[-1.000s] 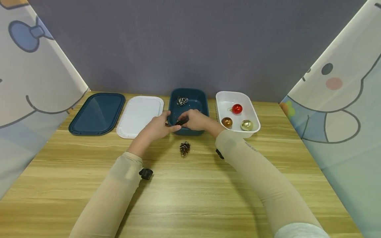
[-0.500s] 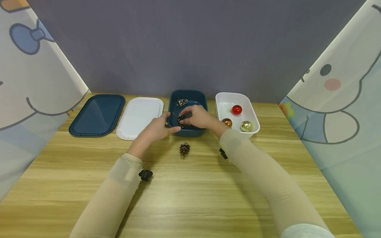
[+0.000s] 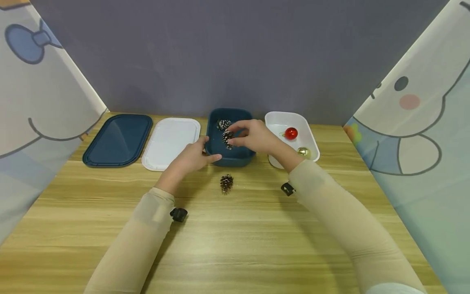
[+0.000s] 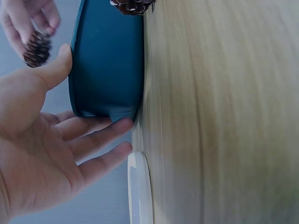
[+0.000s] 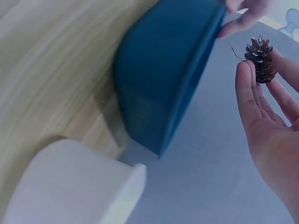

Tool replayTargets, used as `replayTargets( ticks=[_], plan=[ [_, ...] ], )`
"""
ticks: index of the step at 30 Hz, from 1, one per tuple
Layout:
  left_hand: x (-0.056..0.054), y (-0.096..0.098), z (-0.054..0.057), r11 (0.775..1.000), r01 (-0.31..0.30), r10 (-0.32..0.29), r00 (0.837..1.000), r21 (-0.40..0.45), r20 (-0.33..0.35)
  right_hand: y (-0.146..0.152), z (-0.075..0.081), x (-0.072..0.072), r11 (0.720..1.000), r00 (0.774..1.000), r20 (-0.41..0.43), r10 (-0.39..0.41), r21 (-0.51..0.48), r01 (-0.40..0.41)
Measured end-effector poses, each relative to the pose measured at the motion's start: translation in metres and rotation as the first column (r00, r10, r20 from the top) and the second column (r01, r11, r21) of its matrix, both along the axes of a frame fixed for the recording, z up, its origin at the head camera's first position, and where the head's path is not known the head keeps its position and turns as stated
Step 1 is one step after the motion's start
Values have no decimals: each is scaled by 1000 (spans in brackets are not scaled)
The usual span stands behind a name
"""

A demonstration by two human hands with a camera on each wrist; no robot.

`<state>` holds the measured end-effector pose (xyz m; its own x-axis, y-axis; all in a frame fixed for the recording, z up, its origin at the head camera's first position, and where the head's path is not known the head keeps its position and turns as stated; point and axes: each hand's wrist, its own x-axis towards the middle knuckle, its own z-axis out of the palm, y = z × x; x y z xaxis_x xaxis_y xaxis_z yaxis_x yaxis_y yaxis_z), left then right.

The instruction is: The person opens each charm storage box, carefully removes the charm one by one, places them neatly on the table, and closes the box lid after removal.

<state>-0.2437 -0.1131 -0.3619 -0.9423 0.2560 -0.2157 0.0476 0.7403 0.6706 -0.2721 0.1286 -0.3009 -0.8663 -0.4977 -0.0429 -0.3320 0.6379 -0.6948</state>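
My right hand pinches a brown pine cone between thumb and fingertips, over the dark blue bin. In the right wrist view this pine cone is raised above the bin's rim, a thin gold string beside it. My left hand steadies the bin's near left corner. Its thumb lies at the rim, and its extended fingers touch the side wall. A frosted pine cone lies inside at the back left. Another brown pine cone rests on the table in front.
Right of the blue bin stands a white bin holding a red bauble and a gold bauble, partly behind my right forearm. A white lid and a dark blue lid lie flat to the left.
My right hand has lifted the pine cone from low in the blue bin's front and moved slightly right and back. Its forearm now hides the orange bauble. The left hand stays put.
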Motion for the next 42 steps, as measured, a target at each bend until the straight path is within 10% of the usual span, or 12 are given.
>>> replayTargets(
  ticks=[11,21,34,42],
  plan=[
    [-1,1,-1,1000,-7,7,1000,-7,1,23,17,51,1000,997,-73,13,-15,-15],
    [0,3,0,1000,-9,9,1000,-28,-6,56,-18,91,995,996,-73,-56,-92,49],
    [3,1,-1,1000,-9,9,1000,-20,-9,70,-60,92,987,995,11,-102,-125,102],
    [3,1,2,1000,-10,10,1000,-22,2,73,-59,88,995,998,-8,-56,-81,55]
  ],
)
